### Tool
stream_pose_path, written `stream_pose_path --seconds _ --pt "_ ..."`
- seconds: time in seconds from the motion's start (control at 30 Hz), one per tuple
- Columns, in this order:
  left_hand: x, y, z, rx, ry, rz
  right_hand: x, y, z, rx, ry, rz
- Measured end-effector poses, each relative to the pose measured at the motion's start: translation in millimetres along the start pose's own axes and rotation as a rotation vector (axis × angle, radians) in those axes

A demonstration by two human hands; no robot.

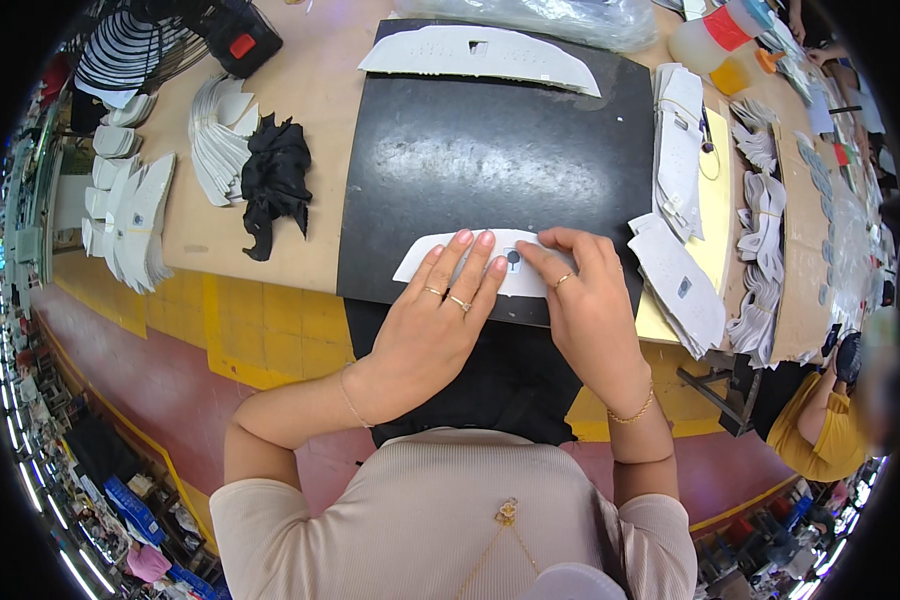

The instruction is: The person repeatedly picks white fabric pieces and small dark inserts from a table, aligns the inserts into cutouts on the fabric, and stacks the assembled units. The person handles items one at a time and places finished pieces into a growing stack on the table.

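Left hand (428,335) flat on white piece (518,284)

Its fingers lie extended; the right hand (592,308) curls at the piece's right part, its grip unclear. The piece lies along the near edge of the black mat (490,150).

white curved piece (523,282) partly hidden beneath the fingers (460,302) near the front edge of the surface (320,70), plastic bag (560,22) cut off along the far edge, black wire cage (135,45) cropped at the far left corner, co-worker's head (880,375) blurred beyond the right edge
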State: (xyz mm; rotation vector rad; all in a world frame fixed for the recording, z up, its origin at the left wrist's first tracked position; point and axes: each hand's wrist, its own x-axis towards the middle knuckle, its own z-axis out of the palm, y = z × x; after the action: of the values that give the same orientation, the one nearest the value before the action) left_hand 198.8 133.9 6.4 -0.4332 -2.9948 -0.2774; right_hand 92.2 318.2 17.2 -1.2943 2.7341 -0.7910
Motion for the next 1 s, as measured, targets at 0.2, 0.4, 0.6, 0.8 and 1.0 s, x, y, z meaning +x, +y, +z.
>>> stream_pose_path --seconds 0.2,0.4,0.6,0.8,1.0 --pt "22 -16 -19 -0.103 0.054 0.06 5 -10 -3 -0.094 0.023 0.127" --pt "93 -112 -36 -0.5 0.208 -0.127 8 -14 -10 0.05 0.038 0.138" --pt "152 -188 0 -0.068 0.392 -0.272 -19 -10 -65 0.344 0.106 0.207" --pt "149 -182 -6 0.014 0.284 -0.293 -68 57 -117 0.228 0.349 0.581" --pt "158 -160 -16 0.049 0.321 -0.285 -141 226 -169 -0.358 0.76 0.906"
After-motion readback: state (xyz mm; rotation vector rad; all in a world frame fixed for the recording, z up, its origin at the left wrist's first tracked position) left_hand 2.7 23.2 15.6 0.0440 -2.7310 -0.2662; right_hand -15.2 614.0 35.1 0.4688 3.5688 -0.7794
